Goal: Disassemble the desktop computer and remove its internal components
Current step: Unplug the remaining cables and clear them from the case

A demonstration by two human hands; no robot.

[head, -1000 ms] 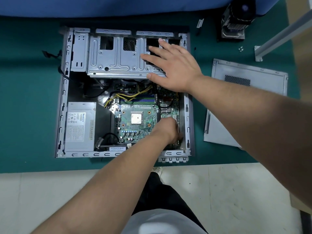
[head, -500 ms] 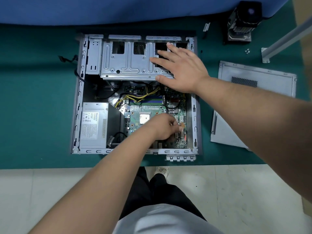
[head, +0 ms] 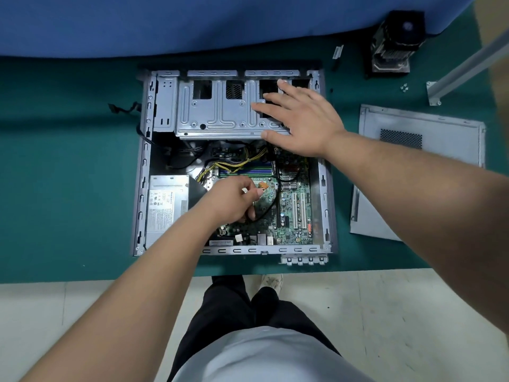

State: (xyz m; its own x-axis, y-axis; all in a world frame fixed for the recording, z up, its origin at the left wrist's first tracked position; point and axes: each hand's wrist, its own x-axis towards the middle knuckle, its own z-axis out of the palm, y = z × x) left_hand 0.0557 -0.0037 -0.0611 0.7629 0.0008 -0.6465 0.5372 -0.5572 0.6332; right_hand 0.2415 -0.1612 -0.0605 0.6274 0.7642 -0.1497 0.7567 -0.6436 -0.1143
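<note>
A: Head view, nearest first: why is the left hand [head: 234,199] curled over the motherboard [head: 289,213]?

B: Its fingers [head: 252,192] pinch something small and pale, I can't tell what, beside a black cable [head: 271,208]. Probably freeing a part.

A: And the right hand [head: 300,125]?

B: Flat, fingers straight, pressing the drive cage [head: 220,111], likely steadying the computer case [head: 143,188] lying open on the desk [head: 68,188]. Farther right lies the side panel [head: 429,172]; beyond, a removed cooler [head: 394,42].

Even overhead light, soft shadows, edges bowed by the wide lens
</note>
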